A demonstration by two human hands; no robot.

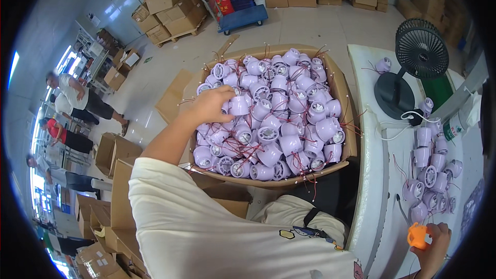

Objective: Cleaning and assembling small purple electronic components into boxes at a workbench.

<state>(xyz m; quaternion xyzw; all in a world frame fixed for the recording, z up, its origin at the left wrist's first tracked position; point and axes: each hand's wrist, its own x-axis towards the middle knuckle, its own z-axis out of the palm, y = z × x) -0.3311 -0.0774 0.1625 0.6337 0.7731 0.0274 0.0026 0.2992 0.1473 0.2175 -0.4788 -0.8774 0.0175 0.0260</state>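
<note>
A large cardboard box (338, 85) in front of me is heaped with lilac, cup-shaped plastic housings (268, 134) that trail thin red wires. My left hand (211, 106) reaches over the box's left side, its fingers closed round one lilac housing (238, 105) on top of the heap. At the lower right, above the white table (367, 186), my right hand (438, 244) grips a small orange plastic piece (417, 236) with an opening in it; its exact kind I cannot make out. Beside that hand, more lilac housings (431, 175) lie grouped on the table.
A black desk fan (408, 70) stands on the table with a white cable (395, 133) near its base. Cardboard cartons (168, 8) are stacked at the back, near a blue trolley (243, 19). Open boxes (116, 155) stand on my left. Several people (77, 95) are farther left.
</note>
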